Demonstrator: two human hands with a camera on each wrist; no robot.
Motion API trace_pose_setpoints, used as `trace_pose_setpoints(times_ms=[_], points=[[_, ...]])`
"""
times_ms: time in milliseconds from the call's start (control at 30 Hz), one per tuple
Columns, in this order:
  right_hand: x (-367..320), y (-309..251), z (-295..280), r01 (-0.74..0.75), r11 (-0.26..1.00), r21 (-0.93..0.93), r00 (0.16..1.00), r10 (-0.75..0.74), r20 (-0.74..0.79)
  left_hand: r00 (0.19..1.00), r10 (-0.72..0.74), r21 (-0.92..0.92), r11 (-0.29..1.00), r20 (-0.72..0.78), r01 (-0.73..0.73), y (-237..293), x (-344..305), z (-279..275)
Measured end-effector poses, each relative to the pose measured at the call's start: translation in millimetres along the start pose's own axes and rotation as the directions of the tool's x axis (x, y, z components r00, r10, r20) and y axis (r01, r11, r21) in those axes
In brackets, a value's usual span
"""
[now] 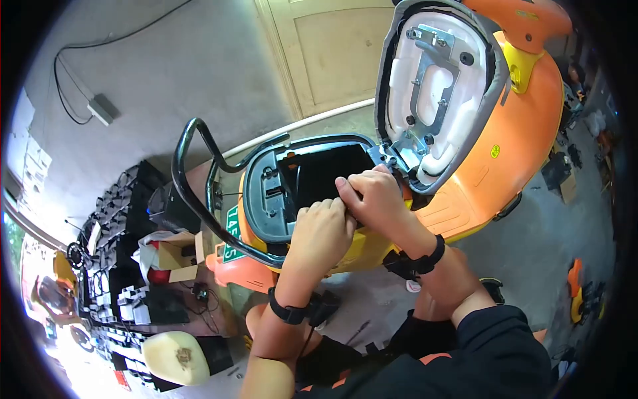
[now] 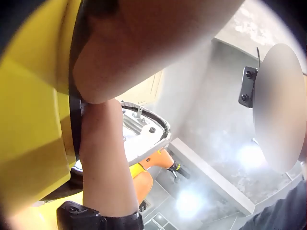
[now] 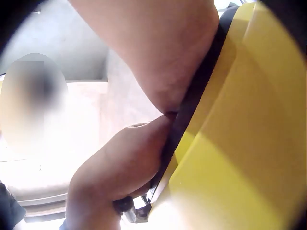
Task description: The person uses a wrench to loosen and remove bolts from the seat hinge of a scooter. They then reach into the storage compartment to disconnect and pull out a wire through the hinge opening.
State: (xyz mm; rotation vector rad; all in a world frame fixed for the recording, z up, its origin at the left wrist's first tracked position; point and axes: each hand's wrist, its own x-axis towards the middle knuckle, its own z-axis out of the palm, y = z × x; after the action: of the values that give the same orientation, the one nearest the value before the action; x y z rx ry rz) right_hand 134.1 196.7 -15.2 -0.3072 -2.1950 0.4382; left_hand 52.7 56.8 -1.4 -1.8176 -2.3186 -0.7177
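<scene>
An orange and yellow scooter (image 1: 505, 153) stands with its seat (image 1: 438, 86) tipped up, white underside showing. Below the hinge lies a dark storage compartment (image 1: 319, 176) framed by a black rim (image 1: 266, 229). Both hands meet side by side at the near edge of that rim. My left hand (image 1: 322, 233) grips it with bent knuckles, its fingertips hidden over the edge. The right hand (image 1: 375, 196) is just beside it, fingers curled over the same edge and thumb toward the left hand. In the right wrist view, the right hand (image 3: 168, 62) lies against the black rim above a yellow side panel (image 3: 240, 143).
A black grab rail (image 1: 189, 173) loops around the scooter's rear, over a green number plate (image 1: 232, 233). On the left are rows of black boxes (image 1: 126, 219), an open carton (image 1: 183, 256) and a cream-coloured cover (image 1: 176, 359). A wall and a door (image 1: 339, 60) stand behind.
</scene>
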Motion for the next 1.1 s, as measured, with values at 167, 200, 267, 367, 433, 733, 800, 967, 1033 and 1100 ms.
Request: trace_pose_setpoints(times_ms=[167, 200, 267, 367, 433, 733, 800, 967, 1033, 1100], points=[[-0.6, 2.3, -19.0, 0.035, 0.972, 0.234, 0.996, -0.014, -0.092, 0.972, -0.211, 0.093, 0.975, 0.099, 0.202, -5.7, -6.0, -14.1], [-0.5, 3.2, -23.0, 0.043, 0.938, 0.343, 0.992, 0.000, -0.124, 0.974, -0.205, 0.096, 0.976, 0.097, 0.196, -4.8, -6.2, -13.7], [1.2, 8.5, -29.8, 0.104, 0.907, 0.407, 0.982, -0.029, -0.186, 0.977, -0.179, 0.080, 0.982, 0.118, 0.170, -0.8, -5.3, -13.4], [-2.1, 17.6, -42.5, 0.384, 0.836, 0.391, 0.922, -0.330, -0.200, 0.970, -0.176, 0.096, 0.982, 0.167, 0.162, -1.2, -8.0, -18.6], [-8.8, 23.7, -43.1, 0.393, 0.839, 0.376, 0.919, -0.369, -0.138, 0.984, -0.121, 0.087, 0.990, 0.134, 0.110, -3.6, -10.9, -18.2], [-24.7, 44.6, -47.2, 0.304, 0.851, 0.429, 0.944, -0.330, -0.015, 0.988, -0.121, 0.097, 0.989, 0.091, 0.112, -3.9, -12.1, -13.7], [-24.7, 48.0, -47.3, 0.294, 0.854, 0.430, 0.943, -0.332, 0.013, 0.990, -0.117, 0.093, 0.990, 0.078, 0.109, -4.2, -12.2, -12.5], [-25.7, 50.3, -45.8, 0.249, 0.850, 0.465, 0.953, -0.300, 0.039, 0.990, -0.122, 0.094, 0.989, 0.073, 0.115, -4.0, -12.5, -11.2], [-26.7, 51.7, -45.6, 0.239, 0.847, 0.475, 0.956, -0.292, 0.040, 0.991, -0.121, 0.089, 0.989, 0.062, 0.115, -3.9, -13.6, -10.1], [-27.8, 53.5, -47.4, 0.229, 0.847, 0.480, 0.957, -0.287, 0.049, 0.992, -0.117, 0.087, 0.990, 0.051, 0.112, -4.7, -13.5, -9.7]])
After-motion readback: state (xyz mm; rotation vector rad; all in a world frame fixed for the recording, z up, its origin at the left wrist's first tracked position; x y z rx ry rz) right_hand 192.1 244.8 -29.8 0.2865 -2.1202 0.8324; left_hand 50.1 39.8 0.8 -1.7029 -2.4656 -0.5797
